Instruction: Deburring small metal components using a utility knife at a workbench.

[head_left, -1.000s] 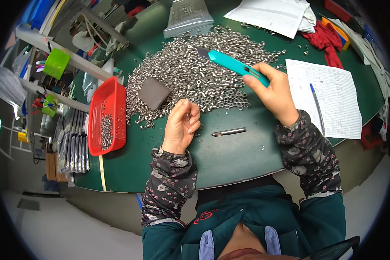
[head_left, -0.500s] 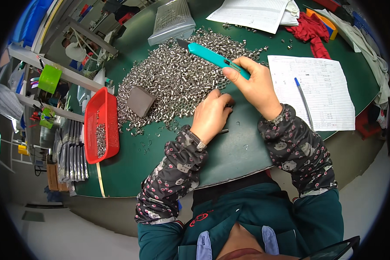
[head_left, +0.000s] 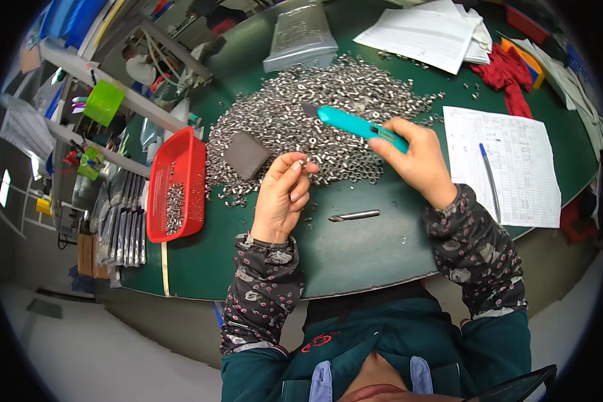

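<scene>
My right hand (head_left: 418,161) is closed around a teal utility knife (head_left: 348,123), its dark blade pointing away to the left over the pile. Thumb and fingertips of my left hand (head_left: 282,194) pinch a small metal ring (head_left: 303,163) at the near edge of a wide heap of small shiny metal rings (head_left: 315,100). Beside that hand, a grey-brown block (head_left: 246,155) rests on the heap's left part. A drill bit or end mill (head_left: 353,216) of grey metal lies on the green table (head_left: 355,258) between my forearms.
A red basket (head_left: 195,177) with some metal parts stands at the left. To the right lie a printed sheet (head_left: 525,161), a blue-capped pen (head_left: 490,177) and a red cloth (head_left: 505,77). Behind the heap are a clear plastic bag (head_left: 301,40) and papers (head_left: 415,33).
My left hand has come up off the table, turned over and moved left, now pinching a small ring. The drill bit beneath it is uncovered. The knife stays in my right hand.
</scene>
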`<state>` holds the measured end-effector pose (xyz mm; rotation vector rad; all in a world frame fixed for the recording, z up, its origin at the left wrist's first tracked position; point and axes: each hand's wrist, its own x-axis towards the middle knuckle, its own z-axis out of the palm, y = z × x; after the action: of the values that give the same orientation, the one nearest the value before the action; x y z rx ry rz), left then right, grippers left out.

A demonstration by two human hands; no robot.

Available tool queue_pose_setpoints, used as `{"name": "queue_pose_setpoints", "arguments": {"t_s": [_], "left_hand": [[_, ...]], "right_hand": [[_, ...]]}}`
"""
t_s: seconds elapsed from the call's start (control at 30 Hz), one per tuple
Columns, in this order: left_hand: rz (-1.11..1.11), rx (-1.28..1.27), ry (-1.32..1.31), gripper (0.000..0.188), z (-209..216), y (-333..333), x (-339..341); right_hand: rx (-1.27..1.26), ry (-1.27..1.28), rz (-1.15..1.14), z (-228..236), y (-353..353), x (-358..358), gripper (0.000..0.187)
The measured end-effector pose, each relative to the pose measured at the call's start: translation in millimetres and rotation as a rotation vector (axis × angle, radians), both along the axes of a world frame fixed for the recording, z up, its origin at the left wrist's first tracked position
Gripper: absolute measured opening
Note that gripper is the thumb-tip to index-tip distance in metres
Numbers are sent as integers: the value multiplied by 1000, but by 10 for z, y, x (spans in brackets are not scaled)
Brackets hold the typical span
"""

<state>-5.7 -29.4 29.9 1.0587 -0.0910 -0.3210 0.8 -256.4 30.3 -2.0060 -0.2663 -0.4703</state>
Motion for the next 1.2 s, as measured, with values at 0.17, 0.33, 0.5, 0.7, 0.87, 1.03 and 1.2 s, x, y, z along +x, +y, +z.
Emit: {"name": "queue_pose_setpoints", "arguments": {"t_s": [0.17, 0.33, 0.5, 0.7, 0.87, 1.03, 1.2], "left_hand": [[82, -161, 26, 15, -205, 232, -8], [118, -121, -7, 15, -258, 279, 2], [139, -85, 13, 12, -285, 290, 16], [107, -90, -20, 12, -296, 276, 14], [105, -77, -28, 12, -287, 276, 7], [96, -76, -28, 12, -292, 268, 4], [140, -58, 5, 12, -308, 265, 6]], "right_hand": [[-161, 105, 83, -36, 71, -67, 33], [-289, 205, 166, -37, 125, -113, 34], [-336, 229, 195, -45, 148, -124, 37], [-331, 212, 198, -83, 157, -118, 38], [-354, 222, 220, -57, 166, -127, 37], [-361, 211, 225, -87, 162, -124, 36], [-367, 214, 228, -107, 158, -116, 36]]}}
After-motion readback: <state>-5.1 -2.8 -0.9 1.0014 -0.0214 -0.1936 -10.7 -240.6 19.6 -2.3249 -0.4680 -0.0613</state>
